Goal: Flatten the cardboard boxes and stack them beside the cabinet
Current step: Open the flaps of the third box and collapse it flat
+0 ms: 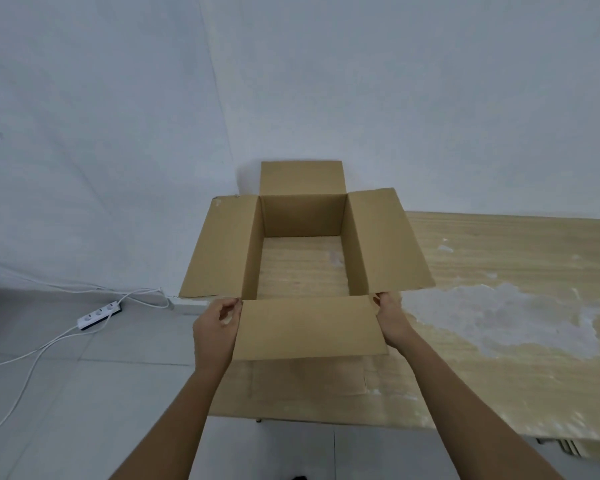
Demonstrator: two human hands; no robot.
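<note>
A brown cardboard box (305, 216) stands upright at the left end of a wooden table (499, 258). All its top flaps are spread outward and the wood shows through its open bottom. My left hand (215, 330) curls beside the near flap's left edge, at the box's near left corner. My right hand (392, 320) grips the near right corner, where the near flap meets the right flap. No cabinet is in view.
A white power strip (99, 315) with white cables (25, 358) lies on the grey tiled floor at the left. White walls meet in a corner behind the box. The tabletop has a large worn pale patch (520, 317) at the right.
</note>
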